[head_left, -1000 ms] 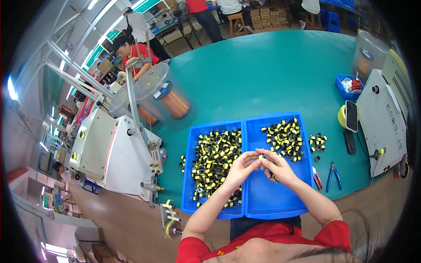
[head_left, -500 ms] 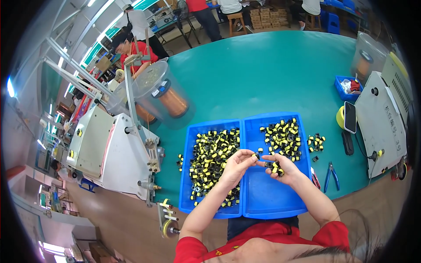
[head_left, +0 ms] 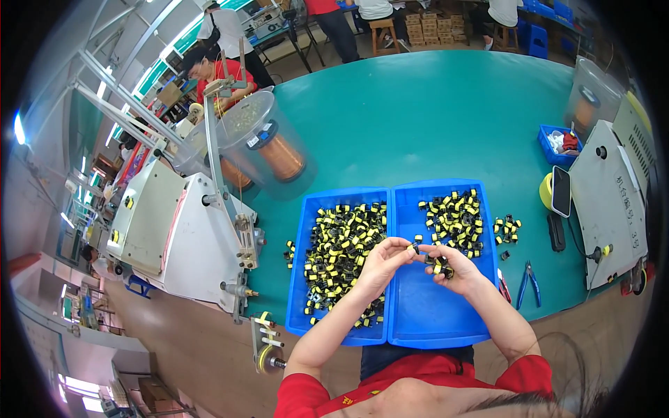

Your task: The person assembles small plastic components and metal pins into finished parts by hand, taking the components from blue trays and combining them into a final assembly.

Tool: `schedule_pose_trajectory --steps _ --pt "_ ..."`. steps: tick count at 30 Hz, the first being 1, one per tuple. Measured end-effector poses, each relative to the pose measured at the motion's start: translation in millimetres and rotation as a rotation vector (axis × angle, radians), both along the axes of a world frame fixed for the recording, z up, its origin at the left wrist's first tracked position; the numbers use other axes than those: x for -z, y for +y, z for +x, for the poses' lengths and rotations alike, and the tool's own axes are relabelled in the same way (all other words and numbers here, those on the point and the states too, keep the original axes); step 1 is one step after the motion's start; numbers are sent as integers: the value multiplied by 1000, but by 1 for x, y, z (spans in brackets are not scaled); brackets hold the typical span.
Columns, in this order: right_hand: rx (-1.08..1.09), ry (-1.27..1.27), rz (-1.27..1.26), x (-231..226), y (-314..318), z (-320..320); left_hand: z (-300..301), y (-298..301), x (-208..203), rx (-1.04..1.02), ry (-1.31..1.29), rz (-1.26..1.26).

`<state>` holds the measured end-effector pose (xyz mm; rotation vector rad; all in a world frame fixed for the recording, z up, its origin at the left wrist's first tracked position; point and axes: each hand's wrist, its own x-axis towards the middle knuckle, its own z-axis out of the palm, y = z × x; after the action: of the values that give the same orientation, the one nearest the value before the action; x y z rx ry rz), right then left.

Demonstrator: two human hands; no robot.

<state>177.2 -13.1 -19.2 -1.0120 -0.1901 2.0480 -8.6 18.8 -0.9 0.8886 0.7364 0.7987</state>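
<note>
My left hand (head_left: 385, 266) pinches one small black coil bobbin (head_left: 413, 249) wrapped in yellow tape between thumb and fingertips. Close beside it, my right hand (head_left: 461, 272) is closed around several more taped bobbins (head_left: 439, 267), its fingertips almost meeting those of the left. Both hands are above the right blue tray (head_left: 435, 327), which has a pile of these bobbins (head_left: 456, 219) at its far end. A fuller heap of bobbins (head_left: 341, 258) fills the left blue tray (head_left: 298, 279).
Loose bobbins (head_left: 506, 228) lie right of the trays, near blue-handled pliers (head_left: 529, 284) and a phone (head_left: 560, 190). Winding machines (head_left: 198, 244) flank the green table (head_left: 411, 104). Copper wire spools (head_left: 282, 157) stand in clear tubs. A co-worker in red (head_left: 226, 80) sits far left.
The whole view has shifted slightly, with the trays and table appearing a little further right. Both hands keep their grips, the fingertips still close together over the right tray.
</note>
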Motion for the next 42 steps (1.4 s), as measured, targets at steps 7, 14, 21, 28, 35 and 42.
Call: schedule_pose_trajectory --steps 7,14,21,28,35,42 --pt "-45 54 -10 10 -1 5 2 0 1 -12 -26 -24" --pt "-19 -104 111 -9 -2 -3 -2 2 -4 -52 -56 -44" --pt "-52 -104 116 -3 -3 -3 -1 2 0 -39 -72 -71" --pt "-54 -184 132 -10 -5 -6 -1 3 1 -31 -77 -79" --pt "-39 -214 178 -11 -7 -5 -1 4 -1 -39 -91 -98" --pt "5 -200 332 -21 -7 -8 -3 8 -1 -28 -168 -191"
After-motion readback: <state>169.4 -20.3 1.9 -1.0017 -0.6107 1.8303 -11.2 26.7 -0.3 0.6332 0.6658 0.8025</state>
